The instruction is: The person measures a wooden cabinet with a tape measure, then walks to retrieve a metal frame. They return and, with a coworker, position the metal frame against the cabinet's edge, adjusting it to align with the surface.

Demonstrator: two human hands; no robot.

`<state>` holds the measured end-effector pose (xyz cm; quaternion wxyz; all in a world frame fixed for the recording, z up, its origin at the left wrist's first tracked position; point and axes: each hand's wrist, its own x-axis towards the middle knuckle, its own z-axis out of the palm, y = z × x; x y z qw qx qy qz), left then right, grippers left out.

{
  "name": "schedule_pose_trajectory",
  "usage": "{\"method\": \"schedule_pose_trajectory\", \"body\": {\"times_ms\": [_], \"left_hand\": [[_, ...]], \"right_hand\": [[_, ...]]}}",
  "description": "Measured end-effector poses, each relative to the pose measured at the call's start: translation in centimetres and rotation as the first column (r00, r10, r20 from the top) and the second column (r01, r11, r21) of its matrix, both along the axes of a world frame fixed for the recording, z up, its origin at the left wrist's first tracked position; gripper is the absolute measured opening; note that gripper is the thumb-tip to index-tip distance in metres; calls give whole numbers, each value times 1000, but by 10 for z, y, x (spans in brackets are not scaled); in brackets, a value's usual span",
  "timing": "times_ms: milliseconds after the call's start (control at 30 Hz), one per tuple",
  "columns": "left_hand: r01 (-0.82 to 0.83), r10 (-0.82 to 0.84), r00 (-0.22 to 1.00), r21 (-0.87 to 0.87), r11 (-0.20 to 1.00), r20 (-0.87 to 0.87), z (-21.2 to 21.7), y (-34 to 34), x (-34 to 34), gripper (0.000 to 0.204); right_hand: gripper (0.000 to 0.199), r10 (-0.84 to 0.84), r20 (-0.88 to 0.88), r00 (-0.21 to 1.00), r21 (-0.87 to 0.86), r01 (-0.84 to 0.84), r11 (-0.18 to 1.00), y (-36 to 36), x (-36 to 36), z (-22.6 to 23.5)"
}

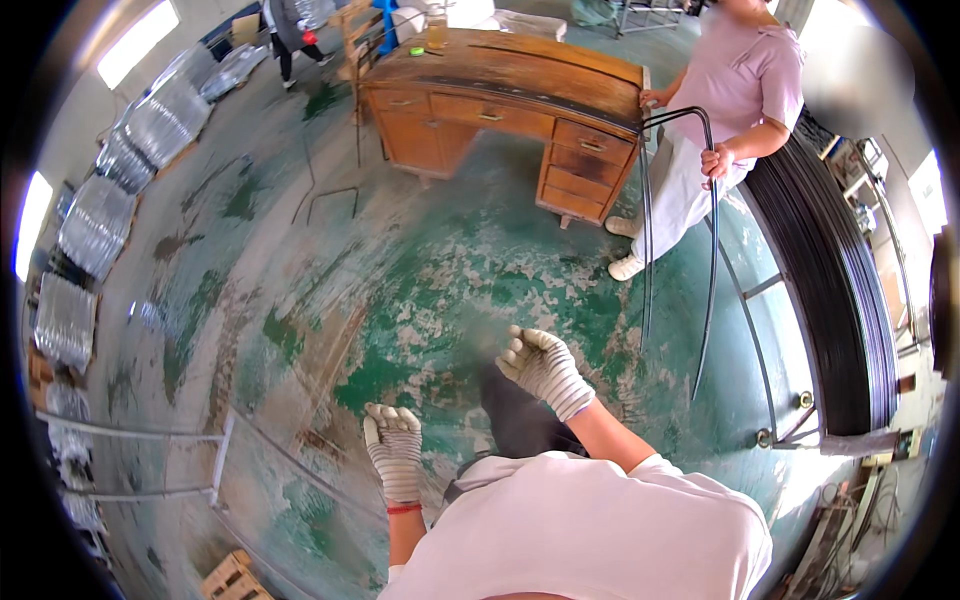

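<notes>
Both of my hands wear striped, off-white knit gloves and hold nothing that I can see. My left hand (pixel 393 450), with a red band at its wrist, is raised in front of my body, fingers loosely bent and apart from the thumb. Farther forward, my right hand (pixel 545 372) hangs over the floor with its fingers half curled, open toward the left. Neither touches anything. Ahead on the right, another person (pixel 742 70) in a pink top grips bent black metal tubes (pixel 712 240) whose long legs reach down toward the floor.
A wooden desk (pixel 490 75) with drawers stands ahead. At right, a wheeled rack (pixel 760 350) carries a stack of long black tubes (pixel 830 290). A grey metal frame (pixel 220 460) is at lower left. Plastic-wrapped bundles (pixel 95 225) line the left wall. A second person (pixel 290 35) stands far back.
</notes>
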<state>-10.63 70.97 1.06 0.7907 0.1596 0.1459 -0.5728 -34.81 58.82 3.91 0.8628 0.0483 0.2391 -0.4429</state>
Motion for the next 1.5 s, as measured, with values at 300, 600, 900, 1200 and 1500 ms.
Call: {"method": "schedule_pose_trajectory", "body": {"times_ms": [300,600,900,1200,1500], "left_hand": [[-70,65,997,212,975,27,-37,-149,62,16],[131,-134,981,30,991,141,4,-350,42,16],[372,-379,922,94,923,79,-16,-497,34,22],[718,-703,542,182,672,461,-12,-685,52,32],[706,-553,-246,538,460,796,-30,-879,44,29]], "right_hand": [[19,-1,78,997,17,-1,1000,-194,39,-39],[22,-214,51,975,-30,216,976,-320,-9,3],[22,-439,24,898,67,437,897,-358,-35,-31],[21,-583,-82,808,-99,576,812,-470,-35,-21],[30,-383,-780,494,-254,310,916,-580,-31,-31]]}}
